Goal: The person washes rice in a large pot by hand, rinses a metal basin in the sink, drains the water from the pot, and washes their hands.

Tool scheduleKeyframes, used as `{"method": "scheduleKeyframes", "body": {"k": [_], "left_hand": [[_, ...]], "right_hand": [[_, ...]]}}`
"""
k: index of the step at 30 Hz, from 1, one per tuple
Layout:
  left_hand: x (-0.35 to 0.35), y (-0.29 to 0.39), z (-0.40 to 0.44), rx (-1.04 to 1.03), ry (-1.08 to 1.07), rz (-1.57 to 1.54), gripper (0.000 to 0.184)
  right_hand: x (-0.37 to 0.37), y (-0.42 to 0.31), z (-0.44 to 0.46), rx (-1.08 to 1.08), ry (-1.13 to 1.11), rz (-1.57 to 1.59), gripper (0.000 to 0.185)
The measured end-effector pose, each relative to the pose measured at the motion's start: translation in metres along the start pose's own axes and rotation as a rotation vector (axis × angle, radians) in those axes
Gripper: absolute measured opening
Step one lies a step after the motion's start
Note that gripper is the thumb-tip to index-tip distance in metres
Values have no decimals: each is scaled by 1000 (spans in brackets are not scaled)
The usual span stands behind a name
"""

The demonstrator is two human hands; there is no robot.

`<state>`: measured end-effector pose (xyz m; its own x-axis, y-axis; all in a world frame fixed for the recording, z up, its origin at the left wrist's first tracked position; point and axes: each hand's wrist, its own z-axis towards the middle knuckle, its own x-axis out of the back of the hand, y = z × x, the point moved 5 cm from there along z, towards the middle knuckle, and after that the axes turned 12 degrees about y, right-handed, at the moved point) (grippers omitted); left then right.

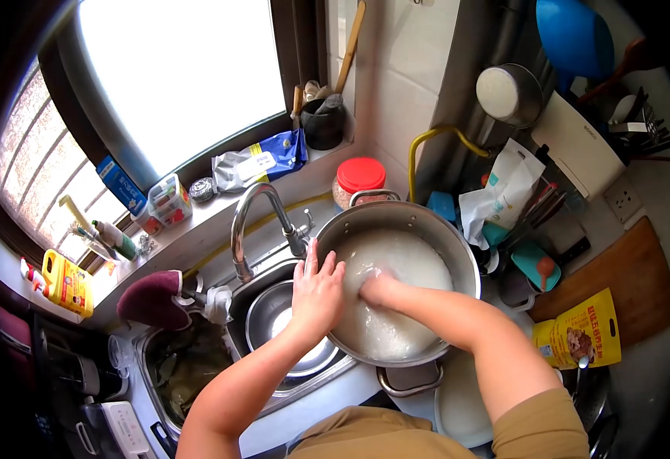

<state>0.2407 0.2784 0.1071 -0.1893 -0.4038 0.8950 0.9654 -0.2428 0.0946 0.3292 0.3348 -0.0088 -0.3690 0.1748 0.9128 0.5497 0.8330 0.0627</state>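
The near handle [411,392] is offering one grip on the pot [446,229], sitting beside the sink [316,380], likely heavy and slick with cloudy water [415,256]. The right hand [378,289] is dipping in, fingers hidden, hold unclear; the left [319,297] is spreading fingers wide. The far handle [374,192] is offering another.

The place was a kitchen, and its close, crowded layout looked like a home's. A metal sink [145,359] with two basins and a curved tap [239,229] was set into a pale desk [304,419] near a bright window [182,76]. A yellow bottle [69,283], packets and small containers lined the sill [197,218]. A large metal pot [463,249], a red-lidded jar [360,177], a wooden board [645,287], cooking utensils [651,131], a wall socket [622,200] and pale wall tiles [411,92] also marked it as a kitchen.
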Motion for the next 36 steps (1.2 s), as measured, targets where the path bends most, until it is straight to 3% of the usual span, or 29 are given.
{"method": "scheduleKeyframes", "body": {"k": [2, 4, 5, 7, 12, 14, 18, 22, 24, 26, 28, 34, 35, 36], "left_hand": [[-3, -1, 0, -2, 11, -4, 38], [-2, -1, 0, 0, 19, -6, 38], [-1, -1, 0, 3, 13, -5, 38], [-1, 0, -1, 9, 1, -5, 38], [0, -1, -1, 17, -4, -9, 38], [-2, -1, -1, 25, 5, -10, 38], [-4, -2, -1, 48, 25, -24, 38], [-3, -2, -1, 40, 31, -7, 39], [-5, -3, -1, 54, -53, -24, 33], [-3, -2, 0, 59, -57, -30, 33], [-3, -1, 0, 63, -59, -34, 33], [-3, -2, 0, 57, -51, -66, 34], [-2, -2, 0, 56, -35, -74, 34], [-1, -2, 0, 55, -19, -84, 34]], "right_hand": [[19, 16, 5, -18, 107, 15, 33], [25, 33, 5, -88, -123, -122, 32], [26, 38, 6, -83, -124, -123, 32], [19, 56, 6, -271, -75, 87, 37], [-3, 85, 7, -378, 20, 329, 50], [-13, 92, -5, -531, -141, 524, 52], [-25, 92, -25, -612, -151, 725, 58], [-50, 89, -35, -610, -174, 952, 55], [-18, 70, -56, -599, -91, 1017, 52], [-38, 55, -61, -628, -375, 1178, 50], [-53, 58, -58, -545, -417, 1194, 53], [-23, 23, -64, -655, -716, 1463, 55], [-6, 29, -63, -626, -543, 1403, 47], [-13, 30, -51, -568, -588, 1598, 40]]}}
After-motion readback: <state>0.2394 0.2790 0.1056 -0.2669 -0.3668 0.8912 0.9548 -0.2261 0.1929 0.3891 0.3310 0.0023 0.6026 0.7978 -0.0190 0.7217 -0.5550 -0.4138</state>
